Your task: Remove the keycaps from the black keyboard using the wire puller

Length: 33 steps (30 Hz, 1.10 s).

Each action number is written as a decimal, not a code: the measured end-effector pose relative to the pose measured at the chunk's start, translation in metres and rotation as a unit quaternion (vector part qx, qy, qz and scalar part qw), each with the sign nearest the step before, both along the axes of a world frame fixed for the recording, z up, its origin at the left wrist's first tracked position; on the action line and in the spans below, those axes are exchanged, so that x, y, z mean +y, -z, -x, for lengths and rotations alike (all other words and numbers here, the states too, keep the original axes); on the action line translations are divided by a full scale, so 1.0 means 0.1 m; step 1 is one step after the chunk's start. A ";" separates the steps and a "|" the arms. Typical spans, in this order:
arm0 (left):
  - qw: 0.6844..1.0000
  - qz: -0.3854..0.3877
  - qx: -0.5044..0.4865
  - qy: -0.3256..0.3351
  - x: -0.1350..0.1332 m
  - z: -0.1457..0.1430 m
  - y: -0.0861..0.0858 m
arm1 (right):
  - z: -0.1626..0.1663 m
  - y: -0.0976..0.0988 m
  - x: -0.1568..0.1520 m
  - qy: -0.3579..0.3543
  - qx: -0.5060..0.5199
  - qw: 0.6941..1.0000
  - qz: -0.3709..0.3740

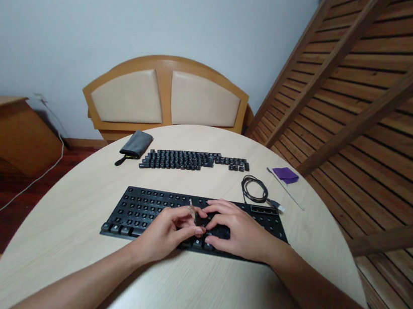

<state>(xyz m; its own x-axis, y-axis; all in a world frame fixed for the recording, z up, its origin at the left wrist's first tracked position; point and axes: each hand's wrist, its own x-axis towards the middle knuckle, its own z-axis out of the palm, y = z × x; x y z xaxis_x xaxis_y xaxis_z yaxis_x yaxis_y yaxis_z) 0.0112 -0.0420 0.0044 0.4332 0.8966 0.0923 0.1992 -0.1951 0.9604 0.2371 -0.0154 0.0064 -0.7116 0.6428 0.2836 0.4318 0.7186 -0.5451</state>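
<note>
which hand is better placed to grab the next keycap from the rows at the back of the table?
Right, probably. The right hand rests flat on the keyboard and seems free, while the left hand pinches a thin tool. Both are about equally far from the loose keycaps.
</note>
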 end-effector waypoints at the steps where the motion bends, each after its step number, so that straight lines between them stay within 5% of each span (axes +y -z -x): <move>1: 1.000 0.007 -0.010 0.005 0.00 0.01 0.01 | 0.00 0.01 0.00 0.000 0.005 1.000 -0.002; 20: 0.998 0.026 -0.052 0.001 0.00 0.01 -0.01 | 0.00 0.05 0.00 0.020 -0.002 0.999 0.044; 26: 0.986 0.106 -0.127 -0.025 0.01 -0.01 -0.03 | 0.00 0.00 0.02 0.040 0.059 0.991 0.116; 33: 0.983 0.087 -0.147 -0.065 0.05 -0.02 -0.03 | 0.00 -0.02 0.03 0.053 0.083 0.984 0.151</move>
